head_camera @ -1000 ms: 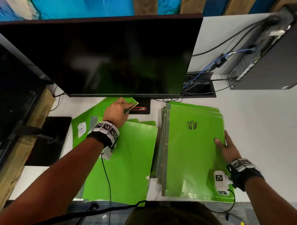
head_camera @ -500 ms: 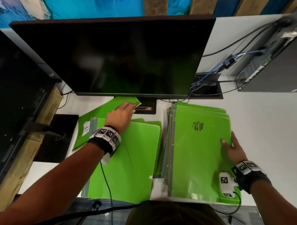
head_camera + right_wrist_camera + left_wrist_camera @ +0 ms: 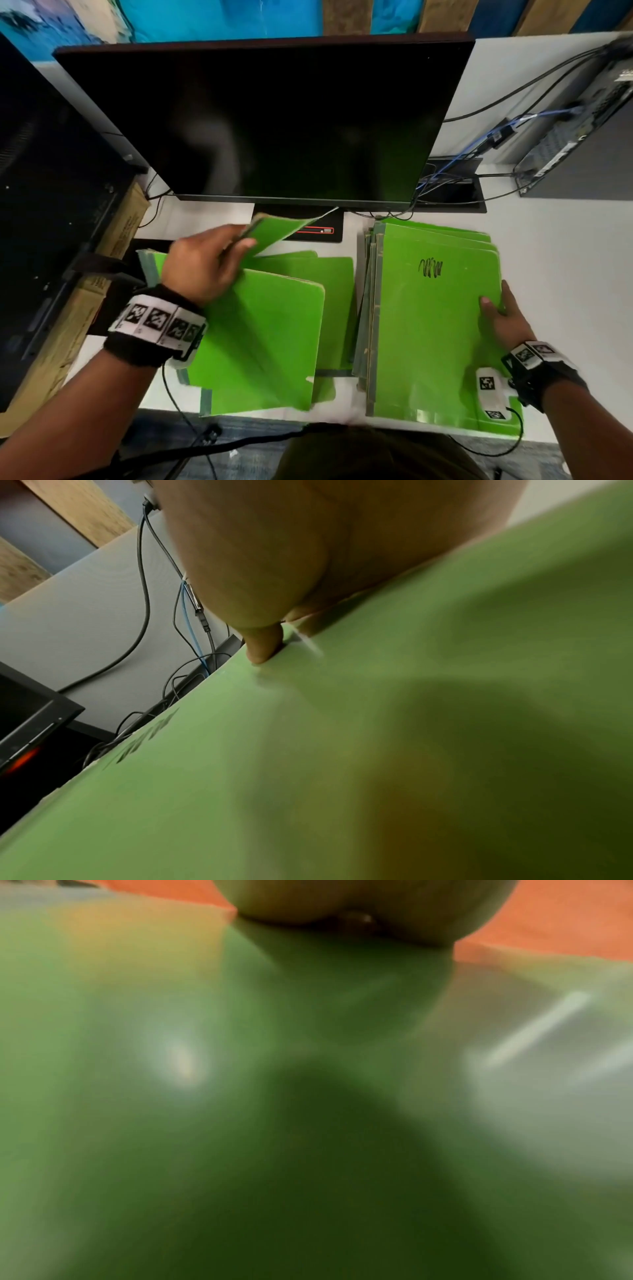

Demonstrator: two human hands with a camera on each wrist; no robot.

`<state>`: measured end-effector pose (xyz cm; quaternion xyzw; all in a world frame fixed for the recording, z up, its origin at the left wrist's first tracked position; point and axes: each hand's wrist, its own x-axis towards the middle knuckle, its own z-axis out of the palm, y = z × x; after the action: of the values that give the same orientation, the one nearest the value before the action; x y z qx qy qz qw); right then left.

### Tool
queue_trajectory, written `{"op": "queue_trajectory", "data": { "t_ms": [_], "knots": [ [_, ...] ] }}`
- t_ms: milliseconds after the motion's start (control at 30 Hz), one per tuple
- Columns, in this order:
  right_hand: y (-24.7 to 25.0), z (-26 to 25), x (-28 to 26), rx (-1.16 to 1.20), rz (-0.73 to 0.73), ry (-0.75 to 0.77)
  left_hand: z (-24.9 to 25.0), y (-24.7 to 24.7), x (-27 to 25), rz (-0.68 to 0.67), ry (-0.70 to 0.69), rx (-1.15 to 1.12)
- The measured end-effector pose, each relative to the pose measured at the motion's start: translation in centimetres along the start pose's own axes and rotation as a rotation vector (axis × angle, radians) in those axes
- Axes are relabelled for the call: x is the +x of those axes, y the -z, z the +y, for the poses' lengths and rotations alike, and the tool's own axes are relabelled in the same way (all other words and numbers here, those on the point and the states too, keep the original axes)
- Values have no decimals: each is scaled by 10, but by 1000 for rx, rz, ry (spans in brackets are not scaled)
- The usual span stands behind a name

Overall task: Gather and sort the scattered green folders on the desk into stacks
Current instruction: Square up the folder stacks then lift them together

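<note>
My left hand (image 3: 245, 243) grips a green folder (image 3: 277, 229) and holds it tilted up above the desk, its far corner near the monitor's base. Under that hand several more green folders (image 3: 335, 291) lie overlapped in a loose left pile. The left wrist view is a blurred green folder surface (image 3: 171, 1123) close under the wrist. To the right stands a stack of green folders (image 3: 428, 325), whose top one bears a black scribble (image 3: 430, 268). My right hand (image 3: 496, 301) rests at its right edge, with the thumb (image 3: 263, 647) pressing on the top folder (image 3: 342, 750).
A large dark monitor (image 3: 274, 120) overhangs the back of the white desk (image 3: 565, 274), its base (image 3: 308, 229) behind the left pile. A computer tower (image 3: 582, 137) and cables (image 3: 479, 147) sit at the back right. A cardboard box (image 3: 113, 240) and another dark screen (image 3: 41, 205) stand at the left.
My left hand has drawn the folder out from under the monitor toward me and raised it off the desk. The right hand stays at the right stack's edge.
</note>
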<state>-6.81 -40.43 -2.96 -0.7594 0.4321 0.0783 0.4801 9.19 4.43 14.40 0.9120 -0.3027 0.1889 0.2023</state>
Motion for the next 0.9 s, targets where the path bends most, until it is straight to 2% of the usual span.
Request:
{"op": "queue_trajectory", "data": {
  "t_ms": [67, 167, 267, 333, 433, 500, 567, 633, 733, 800, 867, 900],
  "knots": [
    [0, 0, 0, 11, 8, 0, 0, 18, 5, 123, 104, -82],
    [-1, -1, 1, 4, 4, -2, -9, 29, 17, 233, 290, -222],
    [-1, 1, 3, -12, -3, 1, -29, 24, 26, 279, 353, -285],
    [-1, 2, 2, -3, 6, -2, -37, 7, 29, 187, 411, -260],
    [-1, 0, 1, -6, -1, 0, -50, -36, 17, -55, 522, -52],
    [-1, -1, 0, -10, -5, 6, -59, -62, 5, -179, 556, 6],
    [-1, 1, -1, -10, 1, 3, -63, -80, -2, -245, 589, 11],
    [0, 1, -2, -8, 8, 3, -59, -95, -1, -286, 516, -36],
    [0, 0, -3, -13, 8, -6, -44, -112, 5, -403, 311, -175],
    [0, -2, -4, -10, 9, -5, -45, -121, 1, -353, 296, -227],
    [0, -2, -5, -13, 8, -1, -49, -124, -19, -168, 464, -220],
    [-1, -2, -4, -17, 11, 2, -51, -123, -36, -91, 601, -177]
  ]
}}
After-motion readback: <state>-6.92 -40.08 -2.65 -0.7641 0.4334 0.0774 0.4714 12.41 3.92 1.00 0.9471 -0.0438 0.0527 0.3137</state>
